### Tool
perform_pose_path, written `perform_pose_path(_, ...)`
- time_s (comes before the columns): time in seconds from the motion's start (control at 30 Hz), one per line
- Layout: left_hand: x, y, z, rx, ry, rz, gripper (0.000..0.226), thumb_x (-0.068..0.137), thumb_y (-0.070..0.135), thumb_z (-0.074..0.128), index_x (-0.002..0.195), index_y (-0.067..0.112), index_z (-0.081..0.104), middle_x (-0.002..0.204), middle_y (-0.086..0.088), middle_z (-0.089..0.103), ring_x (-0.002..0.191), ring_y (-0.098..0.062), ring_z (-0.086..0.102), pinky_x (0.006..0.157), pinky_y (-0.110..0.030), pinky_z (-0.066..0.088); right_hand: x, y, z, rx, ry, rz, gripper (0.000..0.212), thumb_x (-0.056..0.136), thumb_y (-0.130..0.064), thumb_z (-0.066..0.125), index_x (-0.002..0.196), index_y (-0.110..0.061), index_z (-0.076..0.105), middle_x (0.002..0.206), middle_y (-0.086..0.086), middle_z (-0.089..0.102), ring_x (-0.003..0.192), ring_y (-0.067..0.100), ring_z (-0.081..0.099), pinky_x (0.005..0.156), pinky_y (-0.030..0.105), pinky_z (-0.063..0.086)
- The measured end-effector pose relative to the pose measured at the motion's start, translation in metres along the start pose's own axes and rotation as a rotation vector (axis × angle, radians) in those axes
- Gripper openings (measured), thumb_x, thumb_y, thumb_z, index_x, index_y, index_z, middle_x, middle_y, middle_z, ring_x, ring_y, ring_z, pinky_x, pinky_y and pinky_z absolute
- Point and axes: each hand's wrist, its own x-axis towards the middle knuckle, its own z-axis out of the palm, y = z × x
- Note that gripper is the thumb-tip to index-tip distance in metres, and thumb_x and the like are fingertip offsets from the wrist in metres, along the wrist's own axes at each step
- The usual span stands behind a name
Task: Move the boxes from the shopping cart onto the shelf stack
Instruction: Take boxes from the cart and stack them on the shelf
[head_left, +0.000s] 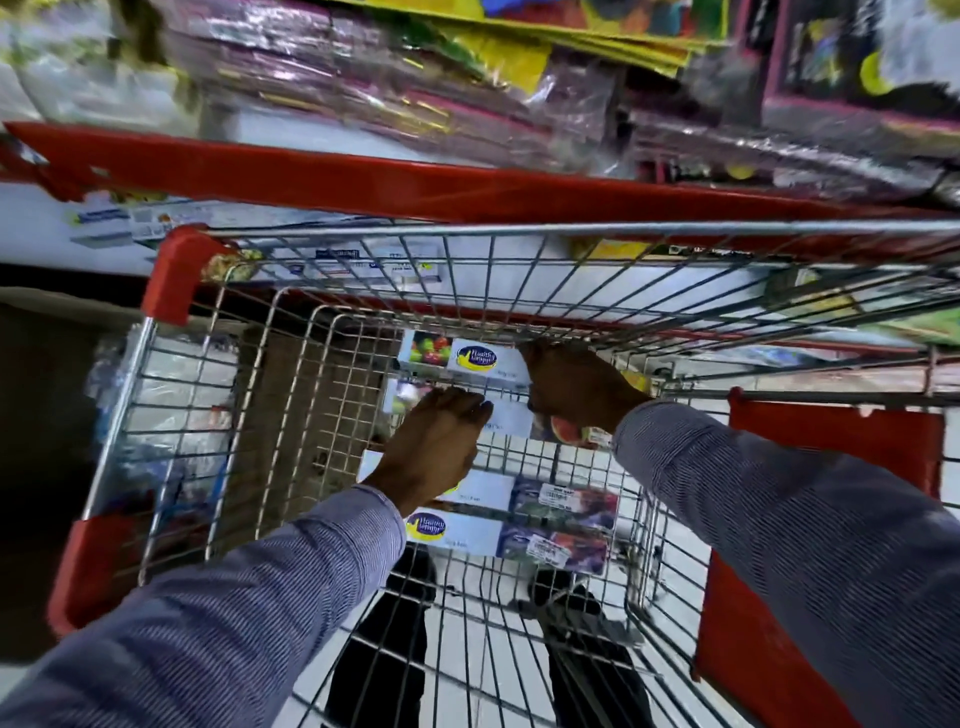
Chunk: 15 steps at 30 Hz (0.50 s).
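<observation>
Several white boxes with fruit pictures and a blue oval logo lie in a row on the floor of the wire shopping cart (519, 228). The farthest box (457, 358) is by the cart's front wall. My right hand (576, 387) is curled over that box's right end and seems to grip it. My left hand (436, 441) lies palm down, fingers together, on the second box (511, 418). Two more boxes, a third box (545, 493) and the nearest box (509, 538), lie closer to me. Both sleeves are grey-blue.
A red shelf edge (415, 182) runs just beyond the cart, with white boxes (130, 223) stacked below it and plastic-wrapped goods (363, 78) above. The cart has red corner guards (176, 270) and a red flap (831, 447). My legs show through the cart floor.
</observation>
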Motion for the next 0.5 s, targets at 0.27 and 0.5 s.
perform_pose_path(0.27,0.016,-0.003,0.014,0.08,-0.026,-0.128,0.071,0.055,-0.005,0.081,0.122,0.004,0.062,0.116,-0.017,0.069,0.104,-0.04,0.066,0.09,-0.049,0.055,-0.023,0.008,-0.009,-0.09,0.129,0.045,0.064,0.072,-0.03,0.065,0.124,0.002,0.046,0.098,0.021,0.067,0.078,0.038,0.066,0.065,0.039,0.049)
perform_pose_path(0.5,-0.027,0.011,-0.063,-0.053,0.016,-0.083,0.063,0.049,-0.002,0.081,0.11,0.001,0.067,0.102,-0.021,0.072,0.08,-0.041,0.071,0.061,-0.044,0.062,-0.08,-0.013,-0.067,-0.083,0.318,-0.019,0.029,0.077,-0.032,0.059,0.102,-0.018,0.062,0.092,0.01,0.07,0.081,0.03,0.066,0.071,0.037,0.052)
